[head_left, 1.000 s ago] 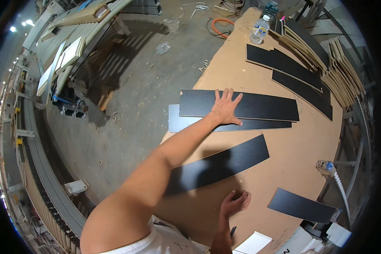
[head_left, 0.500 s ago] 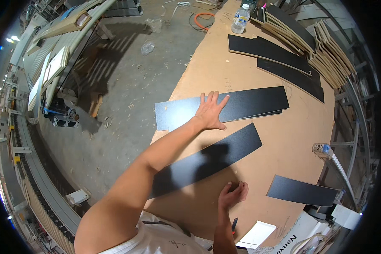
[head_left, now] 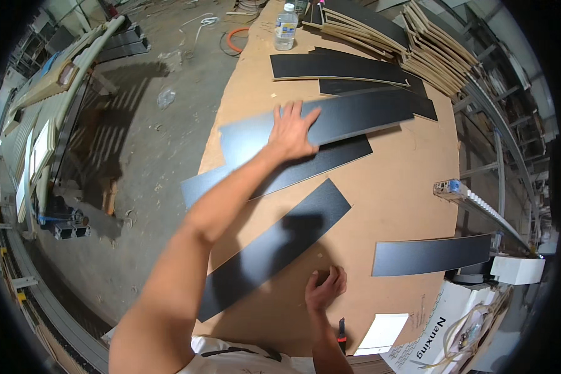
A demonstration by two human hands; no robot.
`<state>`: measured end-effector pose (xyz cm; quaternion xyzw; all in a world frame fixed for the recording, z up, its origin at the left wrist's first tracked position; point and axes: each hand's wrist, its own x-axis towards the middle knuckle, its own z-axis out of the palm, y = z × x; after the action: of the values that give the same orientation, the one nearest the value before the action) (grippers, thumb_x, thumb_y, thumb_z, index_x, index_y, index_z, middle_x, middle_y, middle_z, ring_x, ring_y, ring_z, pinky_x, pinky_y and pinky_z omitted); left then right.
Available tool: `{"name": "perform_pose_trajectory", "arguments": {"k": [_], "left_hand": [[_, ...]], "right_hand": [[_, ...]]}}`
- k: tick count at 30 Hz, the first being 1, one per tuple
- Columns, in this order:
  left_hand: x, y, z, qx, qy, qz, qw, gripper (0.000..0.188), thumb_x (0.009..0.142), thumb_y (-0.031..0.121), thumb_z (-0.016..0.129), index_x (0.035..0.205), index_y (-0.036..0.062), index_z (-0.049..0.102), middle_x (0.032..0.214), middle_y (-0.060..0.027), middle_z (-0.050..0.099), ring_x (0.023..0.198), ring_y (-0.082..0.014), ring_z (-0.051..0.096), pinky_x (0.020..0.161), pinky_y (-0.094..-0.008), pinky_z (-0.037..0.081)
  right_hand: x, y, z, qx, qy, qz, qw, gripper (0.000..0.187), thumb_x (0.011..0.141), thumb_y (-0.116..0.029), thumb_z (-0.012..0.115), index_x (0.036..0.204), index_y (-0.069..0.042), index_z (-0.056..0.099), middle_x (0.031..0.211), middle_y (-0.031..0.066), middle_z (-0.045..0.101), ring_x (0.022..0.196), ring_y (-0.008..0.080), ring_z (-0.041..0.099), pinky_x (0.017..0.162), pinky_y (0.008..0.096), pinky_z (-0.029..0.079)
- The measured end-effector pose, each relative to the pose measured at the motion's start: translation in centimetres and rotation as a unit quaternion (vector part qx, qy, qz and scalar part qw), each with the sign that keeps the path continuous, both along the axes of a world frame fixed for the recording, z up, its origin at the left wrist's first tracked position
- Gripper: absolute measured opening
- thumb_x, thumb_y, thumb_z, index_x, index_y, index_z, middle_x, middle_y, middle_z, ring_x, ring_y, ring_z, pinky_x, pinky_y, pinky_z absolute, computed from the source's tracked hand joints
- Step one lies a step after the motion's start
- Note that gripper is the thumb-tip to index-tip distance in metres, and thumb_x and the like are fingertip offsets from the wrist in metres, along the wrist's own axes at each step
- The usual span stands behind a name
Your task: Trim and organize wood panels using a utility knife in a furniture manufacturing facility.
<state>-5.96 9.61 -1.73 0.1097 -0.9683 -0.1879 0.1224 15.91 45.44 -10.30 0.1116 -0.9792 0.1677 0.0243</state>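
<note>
presently, desk [head_left: 405, 181] topped with a plain tan sheet, its left edge running uneven beside a grey concrete floor [head_left: 174, 149]. left hand [head_left: 291, 132] spread across the width of a long dark board [head_left: 361, 113], fingertips at the far edge, thumb at the near edge, gripping it; this board lies across the middle of the desk, slightly blurred, a shadow under its right end. below it, partly covered, a second dark board [head_left: 343, 153], its left end reaching the desk's left edge. nearer the body, a third dark board [head_left: 274, 249] set diagonally, carrying shadows. right hand [head_left: 326, 290] low over the desk, fingers loosely curled, thumb parted from them, nothing seen in them; whether it touches the surface cannot be told. near that forearm, a red-and-black cutter [head_left: 342, 336] and a white panel [head_left: 383, 332]. to the right, a short dark board [head_left: 430, 255] at the desk edge. far side: overlapping dark boards [head_left: 330, 67], fanned stacks of boards [head_left: 442, 53] with tan edges, an upright clear bottle [head_left: 285, 28]. room: floor littered with scraps and clear plastic [head_left: 166, 98], an orange hose [head_left: 234, 40] beyond; loaded rack [head_left: 28, 149] at left, grey metal framework [head_left: 498, 162] at right.
</note>
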Motion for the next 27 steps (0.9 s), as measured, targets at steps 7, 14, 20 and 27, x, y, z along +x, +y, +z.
{"name": "perform_pose_trajectory", "arguments": {"k": [7,14,20,27], "left_hand": [[-14.5,-5.5,2.5,-0.071,0.023,-0.030,0.997,0.106,0.063,0.055,0.082,0.149,0.0151,0.036,0.150,-0.0232,0.035,0.143,-0.0404,0.028,0.111,-0.0733,0.014],[-0.5,1.0,-3.0,0.031,-0.110,-0.056,0.992,0.111,0.066,0.060,0.078,0.151,0.0079,0.030,0.154,-0.0293,0.026,0.144,-0.0443,0.024,0.113,-0.0669,0.020],[12.8,0.3,-3.1,-0.004,-0.162,0.035,0.986,0.116,0.059,0.056,0.085,0.151,0.0108,0.032,0.153,-0.0248,0.028,0.144,-0.0391,0.024,0.112,-0.0665,0.019],[16.7,-1.0,-1.6,0.039,-0.161,0.084,0.983,0.098,0.054,0.055,0.080,0.140,0.0165,0.055,0.135,-0.0242,0.050,0.128,-0.0367,0.045,0.106,-0.0549,0.033]], "right_hand": [[0.4,0.4,0.6,0.006,0.000,-0.002,1.000,0.049,0.086,-0.032,0.064,0.123,-0.003,0.051,0.128,0.0220,0.050,0.125,0.0420,0.042,0.103,0.0551,0.030],[-0.3,0.9,1.2,0.011,0.021,0.042,0.999,0.036,0.088,-0.026,0.062,0.116,-0.003,0.057,0.121,0.0181,0.056,0.113,0.0387,0.052,0.096,0.0519,0.038],[-1.5,8.3,-7.7,-0.013,0.231,-0.047,0.972,0.030,0.092,-0.022,0.063,0.111,0.001,0.060,0.110,0.0147,0.060,0.105,0.0319,0.058,0.092,0.0470,0.042],[-16.1,5.1,5.1,-0.649,-0.230,-0.459,0.561,0.016,0.098,-0.025,0.061,0.105,-0.011,0.056,0.095,0.0057,0.060,0.077,0.0182,0.058,0.062,0.0356,0.048]]}}
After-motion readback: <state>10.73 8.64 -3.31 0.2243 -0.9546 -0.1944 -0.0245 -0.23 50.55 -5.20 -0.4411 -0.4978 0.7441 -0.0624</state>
